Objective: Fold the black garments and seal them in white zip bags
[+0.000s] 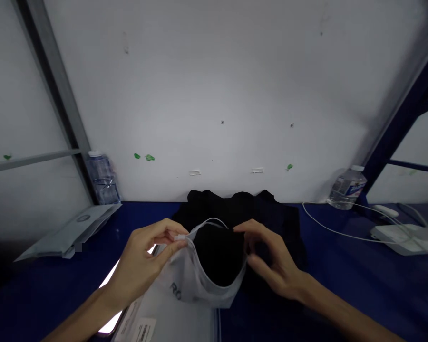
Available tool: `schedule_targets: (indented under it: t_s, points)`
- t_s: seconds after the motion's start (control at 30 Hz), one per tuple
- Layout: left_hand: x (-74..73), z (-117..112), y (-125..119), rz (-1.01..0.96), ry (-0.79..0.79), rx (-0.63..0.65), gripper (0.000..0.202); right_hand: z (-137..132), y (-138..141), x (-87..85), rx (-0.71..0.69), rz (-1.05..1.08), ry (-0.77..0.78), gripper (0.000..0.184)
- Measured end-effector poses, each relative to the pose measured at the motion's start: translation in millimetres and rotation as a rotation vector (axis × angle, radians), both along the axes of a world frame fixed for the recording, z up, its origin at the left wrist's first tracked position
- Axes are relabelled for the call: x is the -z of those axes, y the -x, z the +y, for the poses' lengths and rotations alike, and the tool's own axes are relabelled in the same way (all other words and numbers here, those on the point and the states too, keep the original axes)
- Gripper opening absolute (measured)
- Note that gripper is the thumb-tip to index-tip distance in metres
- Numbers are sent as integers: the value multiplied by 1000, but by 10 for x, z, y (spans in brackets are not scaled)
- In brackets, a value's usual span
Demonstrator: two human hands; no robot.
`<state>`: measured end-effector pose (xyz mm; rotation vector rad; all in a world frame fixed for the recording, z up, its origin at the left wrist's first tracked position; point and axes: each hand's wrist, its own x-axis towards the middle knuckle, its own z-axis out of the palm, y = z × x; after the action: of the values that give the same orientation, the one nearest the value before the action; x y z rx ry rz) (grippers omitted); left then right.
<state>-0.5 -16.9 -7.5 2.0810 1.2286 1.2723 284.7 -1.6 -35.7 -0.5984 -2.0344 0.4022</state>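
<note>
Two clear bottles are standing by the wall (pixel 221 85), one left bottle (pixel 106 185) and one right bottle (pixel 347 190). At least one white cable (pixel 337 233) is looping over the blue counter (pixel 328 247) near one white device (pixel 399 240). Flat pale packages (pixel 76 230) are lying at left; their number is not showing clearly. One glowing screen (pixel 110 324) is lying partly hidden beneath the left hand (pixel 142 259). One translucent bag (pixel 185 273) is hanging over one clear packet (pixel 180 325), in front of black cloth (pixel 283 221), its mouth gaping onto something black. The left hand is pinching the bag's zip edge between thumb and fingers; the right hand (pixel 278 266) is curving half-open at the opposite rim, and whether it is gripping I cannot tell.
</note>
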Motion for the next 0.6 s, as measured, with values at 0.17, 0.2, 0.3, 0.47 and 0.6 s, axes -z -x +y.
schedule_targets:
  t_s: [0.17, 0.2, 0.3, 0.47, 0.6]
  points:
    - [26, -5, -49, -21, 84, 37, 8, -14, 12, -25, 5, -269, -37, 60]
    - [26, -6, -52, -33, 93, 52, 9, -7, 25, -13, 9, -252, -19, 48]
    - [7, -8, -39, -92, 107, 80, 9, 10, 54, 16, -36, -127, 12, 12]
    - [-80, -47, 18, -193, 13, 37, 10, -47, 43, -109, -58, 47, -118, 5]
    - [-120, -91, 42, -227, -101, 30, 6, -127, 20, -235, -40, 76, -304, 11]
